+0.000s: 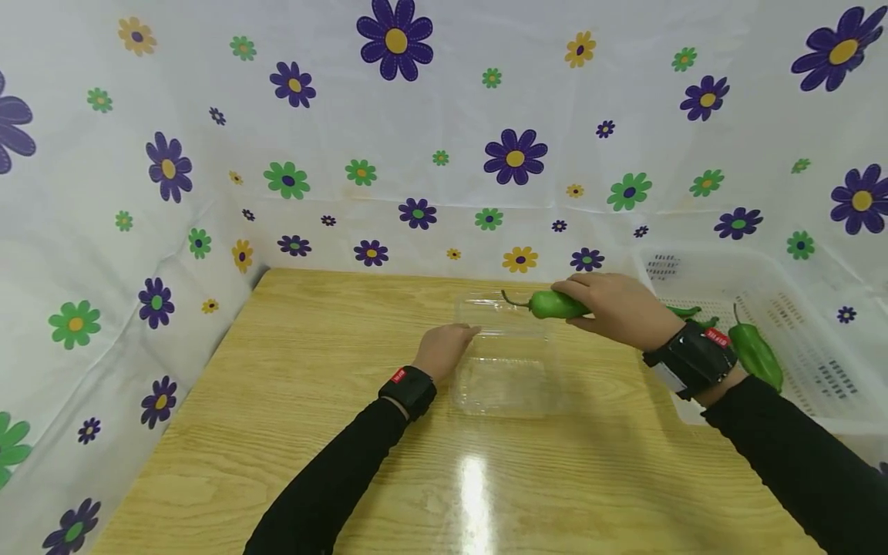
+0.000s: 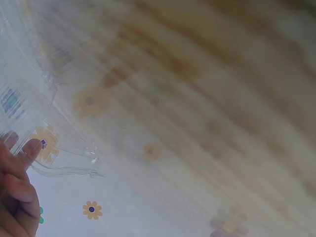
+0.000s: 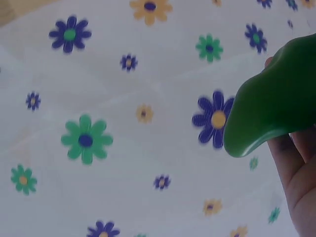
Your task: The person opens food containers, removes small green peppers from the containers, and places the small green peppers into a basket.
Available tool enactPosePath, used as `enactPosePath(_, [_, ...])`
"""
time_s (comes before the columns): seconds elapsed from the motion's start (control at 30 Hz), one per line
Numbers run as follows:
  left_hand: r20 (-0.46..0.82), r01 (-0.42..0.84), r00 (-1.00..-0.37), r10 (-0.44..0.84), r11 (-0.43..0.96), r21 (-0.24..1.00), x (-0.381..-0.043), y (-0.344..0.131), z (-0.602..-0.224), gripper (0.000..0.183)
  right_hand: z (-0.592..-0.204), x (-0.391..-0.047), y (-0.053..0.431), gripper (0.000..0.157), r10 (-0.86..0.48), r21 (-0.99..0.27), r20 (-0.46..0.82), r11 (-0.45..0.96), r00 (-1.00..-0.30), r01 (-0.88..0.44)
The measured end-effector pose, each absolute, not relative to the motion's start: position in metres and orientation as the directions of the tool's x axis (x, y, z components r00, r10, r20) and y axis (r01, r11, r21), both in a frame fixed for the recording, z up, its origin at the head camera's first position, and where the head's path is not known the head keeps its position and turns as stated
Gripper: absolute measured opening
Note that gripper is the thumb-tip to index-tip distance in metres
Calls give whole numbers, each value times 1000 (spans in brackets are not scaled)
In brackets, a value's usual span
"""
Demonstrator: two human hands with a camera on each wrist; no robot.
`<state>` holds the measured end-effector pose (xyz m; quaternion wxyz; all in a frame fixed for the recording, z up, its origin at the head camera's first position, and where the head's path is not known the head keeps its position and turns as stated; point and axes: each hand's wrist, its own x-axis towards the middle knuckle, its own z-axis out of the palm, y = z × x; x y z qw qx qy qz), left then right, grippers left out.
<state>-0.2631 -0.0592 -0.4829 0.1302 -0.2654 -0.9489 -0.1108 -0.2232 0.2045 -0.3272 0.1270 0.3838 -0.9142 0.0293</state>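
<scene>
A clear plastic clamshell box (image 1: 509, 378) stands with its lid raised at the middle of the wooden table. My left hand (image 1: 442, 351) pinches the box's left edge near the hinge; the left wrist view shows the thumb and fingers (image 2: 19, 190) on the thin clear plastic. Above the box's back right part, my right hand (image 1: 617, 308) holds a green pepper (image 1: 555, 304), its thin stem pointing left. In the right wrist view the pepper (image 3: 276, 98) covers part of the right hand (image 3: 301, 173).
A white perforated plastic basket (image 1: 735, 270) stands on the right, partly behind my right forearm. Another large green pepper (image 1: 756, 354) lies in it, with thin green stems or peppers (image 1: 687, 311) beside. A flower-printed cloth (image 1: 333, 116) hangs behind and left of the wooden table (image 1: 277, 432).
</scene>
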Motion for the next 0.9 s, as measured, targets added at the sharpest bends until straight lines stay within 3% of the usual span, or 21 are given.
enactPosePath(0.4, [334, 556, -808, 486, 816, 158, -266, -58, -487, 27, -282, -224, 266, 50, -534, 23, 321, 830, -782, -557])
enactPosePath(0.9, [347, 557, -806, 480, 813, 170, -266, -58, -488, 27, -282, -231, 357, 45, -339, -30, 287, 932, -896, -362])
